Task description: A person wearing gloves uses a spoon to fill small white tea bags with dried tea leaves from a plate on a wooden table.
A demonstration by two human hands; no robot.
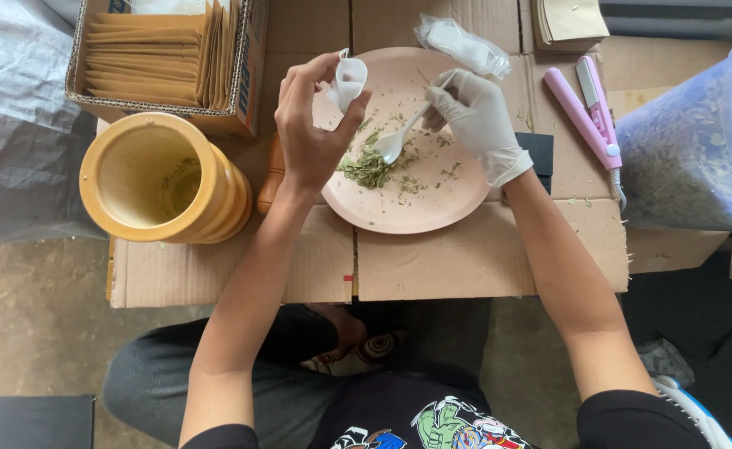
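My bare left hand (312, 125) pinches a small white sachet (348, 81) and holds it open above the left part of a pink plate (399, 212). My right hand (476, 118), in a white glove, grips a white plastic spoon (398, 140) whose bowl touches a small heap of dried green leaves (368, 170) on the plate. Crumbs of leaf are scattered over the plate.
A yellow wooden mortar (162, 179) stands at the left on flattened cardboard (474, 258). Behind it is a box of brown paper envelopes (154, 50). A clear packet (463, 46) lies at the plate's far rim. A pink heat sealer (591, 112) and a blue tub of dried leaves (699, 150) are at the right.
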